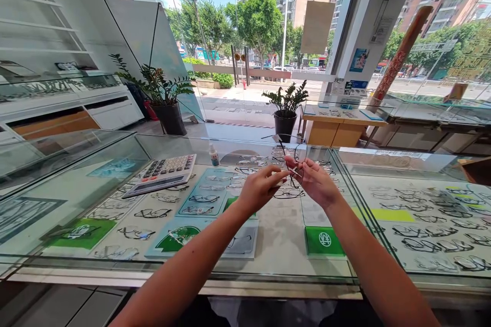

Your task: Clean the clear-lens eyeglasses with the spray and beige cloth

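Observation:
A pair of dark, thin-framed eyeglasses (300, 151) is held up over the glass counter, a round lens and a temple showing above my fingers. My right hand (317, 183) pinches the frame between thumb and fingers. From the other side my left hand (261, 188) comes up to the glasses with its fingers closed. A small pale object shows at its fingertips, too small to name. Part of the frame is hidden behind both hands.
Under the glass counter top (280, 260) lie rows of eyeglasses. On the left rest a large calculator (164, 171) and a small spray bottle (214, 156). Farther off stand potted plants (284, 112) before a glass front. Another display case (429, 204) adjoins on the right.

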A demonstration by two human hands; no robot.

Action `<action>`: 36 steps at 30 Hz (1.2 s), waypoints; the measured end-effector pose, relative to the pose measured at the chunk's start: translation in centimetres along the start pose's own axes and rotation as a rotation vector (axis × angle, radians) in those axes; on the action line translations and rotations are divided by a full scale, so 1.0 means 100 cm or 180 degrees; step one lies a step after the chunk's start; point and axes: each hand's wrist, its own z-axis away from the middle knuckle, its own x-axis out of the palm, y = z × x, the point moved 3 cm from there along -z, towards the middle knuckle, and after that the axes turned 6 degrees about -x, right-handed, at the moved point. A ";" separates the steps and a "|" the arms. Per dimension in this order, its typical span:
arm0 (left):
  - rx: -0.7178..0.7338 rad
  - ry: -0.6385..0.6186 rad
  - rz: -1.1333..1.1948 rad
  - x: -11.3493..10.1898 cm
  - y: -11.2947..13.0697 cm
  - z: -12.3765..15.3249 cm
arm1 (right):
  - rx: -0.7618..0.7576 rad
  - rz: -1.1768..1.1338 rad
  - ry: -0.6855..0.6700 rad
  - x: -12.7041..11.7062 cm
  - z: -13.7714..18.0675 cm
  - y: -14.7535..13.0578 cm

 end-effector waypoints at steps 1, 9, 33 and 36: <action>0.0001 0.0040 -0.0046 -0.001 0.000 0.000 | 0.0007 -0.0010 0.0028 0.001 0.000 0.001; 0.0164 0.0215 -0.0278 -0.003 0.003 0.001 | 0.0210 -0.0172 0.0048 0.010 0.005 0.006; -0.2996 0.1705 -0.0083 -0.061 -0.141 0.011 | -0.0430 0.0092 0.0466 -0.010 0.008 -0.022; -0.3643 0.1658 -0.0273 -0.067 -0.178 0.028 | -0.0372 0.0051 0.0437 -0.011 0.009 -0.021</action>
